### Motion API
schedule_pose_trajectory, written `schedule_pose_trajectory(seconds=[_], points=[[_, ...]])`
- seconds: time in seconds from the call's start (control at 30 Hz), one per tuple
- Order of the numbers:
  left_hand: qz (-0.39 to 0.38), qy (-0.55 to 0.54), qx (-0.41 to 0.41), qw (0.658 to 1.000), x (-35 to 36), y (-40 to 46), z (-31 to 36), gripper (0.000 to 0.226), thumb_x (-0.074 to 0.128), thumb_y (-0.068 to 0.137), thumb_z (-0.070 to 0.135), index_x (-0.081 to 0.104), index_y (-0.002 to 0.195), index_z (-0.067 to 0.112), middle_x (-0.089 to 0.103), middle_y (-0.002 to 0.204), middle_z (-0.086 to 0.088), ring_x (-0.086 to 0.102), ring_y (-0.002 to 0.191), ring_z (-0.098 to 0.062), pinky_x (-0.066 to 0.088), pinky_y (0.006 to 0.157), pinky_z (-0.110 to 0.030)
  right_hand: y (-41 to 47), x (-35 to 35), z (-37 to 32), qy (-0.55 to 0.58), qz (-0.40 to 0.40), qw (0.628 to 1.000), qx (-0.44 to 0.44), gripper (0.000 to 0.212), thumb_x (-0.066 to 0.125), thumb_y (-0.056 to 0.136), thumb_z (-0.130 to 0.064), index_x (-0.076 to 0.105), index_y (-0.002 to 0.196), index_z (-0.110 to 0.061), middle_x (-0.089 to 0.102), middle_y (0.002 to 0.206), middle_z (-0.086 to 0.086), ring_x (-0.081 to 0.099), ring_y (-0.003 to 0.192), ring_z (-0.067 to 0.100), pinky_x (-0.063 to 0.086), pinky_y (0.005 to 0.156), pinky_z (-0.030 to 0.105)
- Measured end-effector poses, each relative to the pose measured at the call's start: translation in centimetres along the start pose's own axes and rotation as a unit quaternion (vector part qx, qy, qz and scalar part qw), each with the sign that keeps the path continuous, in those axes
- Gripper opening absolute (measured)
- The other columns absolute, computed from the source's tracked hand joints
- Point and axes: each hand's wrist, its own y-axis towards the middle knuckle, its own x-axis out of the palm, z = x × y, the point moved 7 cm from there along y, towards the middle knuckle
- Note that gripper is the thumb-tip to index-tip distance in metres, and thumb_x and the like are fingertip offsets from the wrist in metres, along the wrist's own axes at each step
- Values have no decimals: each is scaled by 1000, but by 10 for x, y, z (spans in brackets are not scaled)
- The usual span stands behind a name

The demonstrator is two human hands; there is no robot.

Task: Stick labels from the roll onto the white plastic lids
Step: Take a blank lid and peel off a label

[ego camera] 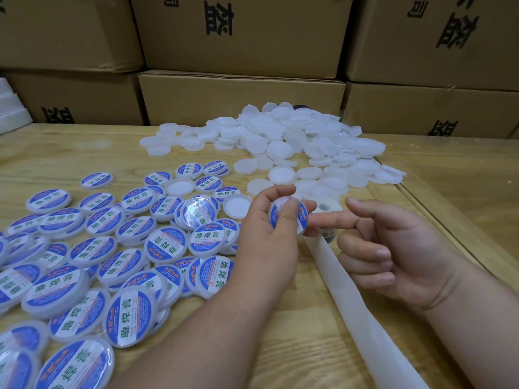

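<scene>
Head view: nearest, labelled lids crowd the table at left, and spent backing strip trails toward the viewer. Above them the left hand pinches one lid, its label already on, while the right hand presses an extended forefinger against it, other fingers curled and empty. Smoothing looks nearly done. Next likely: drop it left, reach for the roll, then the bare lids beyond.

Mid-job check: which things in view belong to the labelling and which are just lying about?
In the job:
- lid held in left hand
- right hand, forefinger touching it
- label roll
- backing strip
- unlabelled lids
- labelled lids

Lying about:
- cardboard boxes
- white foam
</scene>
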Motion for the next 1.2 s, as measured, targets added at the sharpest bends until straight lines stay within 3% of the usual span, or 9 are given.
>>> schedule_pose_trajectory(seconds=[0.4, 0.5, 0.57, 0.67, 0.77, 0.87, 0.97, 1.07, 1.2], points=[[18, -8, -15, 1000, -3, 4, -6, 21, 65, 98, 15, 65, 109, 33, 78, 99, 10, 76, 81, -13, 55, 69, -17, -3, 0, -4, 13, -46, 999, -12, 85, 88, 66, -45, 62, 129, 5, 46, 41, 5, 14, 35, 14, 34, 29, 17], [31, -25, -9, 999, -6, 5, -7, 26, 72, 92, 8, 67, 107, 28, 79, 95, 7, 75, 76, -11, 54, 68, -16, -1, -6, -7, -8, -6, 999, -42, 77, 84, 68, -46, 66, 126, 1, 45, 41, 3, 19, 31, 11, 32, 31, 15], [45, -27, -11, 999, -9, 6, -8, 29, 76, 88, 7, 67, 108, 25, 79, 92, 7, 74, 74, -10, 52, 66, -13, 1, -17, -12, -21, 76, 993, -93, 61, 73, 76, -45, 70, 122, -5, 40, 41, 0, 25, 30, 8, 29, 32, 14], [57, -4, -22, 998, -12, 7, -9, 23, 79, 87, 17, 70, 106, 24, 79, 88, 8, 76, 80, -13, 52, 66, -17, -6, -38, -26, -85, 250, 937, -228, 26, 61, 93, -28, 76, 109, -14, 37, 49, -2, 28, 38, 11, 28, 35, 20], [58, -8, -43, 997, -12, 6, -8, 25, 66, 96, 42, 69, 102, 18, 79, 86, 4, 75, 68, -15, 47, 52, -20, -19, -46, -34, -267, 411, 814, -311, 11, 68, 94, -20, 76, 90, -25, 55, 68, -4, 46, 53, 9, 41, 47, 18], [73, -37, -84, 993, -14, 5, -10, 57, 42, 100, 60, 62, 109, 7, 76, 71, -4, 57, 40, -14, 36, 38, -19, -8, -37, -30, -449, 397, 749, -282, 17, 76, 84, -32, 69, 97, -40, 57, 102, -17, 55, 84, 1, 40, 70, 6], [95, -28, -79, 992, -18, 4, -9, 70, 37, 100, 63, 66, 94, -1, 59, 50, -1, 40, 36, -13, 31, 37, -16, 6, -36, -20, -516, 341, 755, -219, 30, 80, 80, -37, 64, 104, -44, 48, 119, -23, 47, 113, -6, 34, 87, 6], [114, -38, -75, 990, -20, 5, -9, 60, 46, 100, 57, 63, 56, 19, 47, 49, -1, 38, 43, -13, 30, 39, -16, 5, -33, -21, -546, 336, 736, -219, 29, 81, 81, -33, 62, 101, -44, 51, 120, -24, 48, 122, 2, 35, 100, 17], [98, -8, -58, 993, -21, 8, -13, 40, 55, 102, 40, 71, 72, 20, 43, 53, 1, 39, 50, -13, 33, 44, -19, -1, -29, -28, -560, 362, 708, -233, 23, 78, 80, -35, 61, 93, -41, 55, 112, -30, 51, 120, 5, 37, 110, 36]])
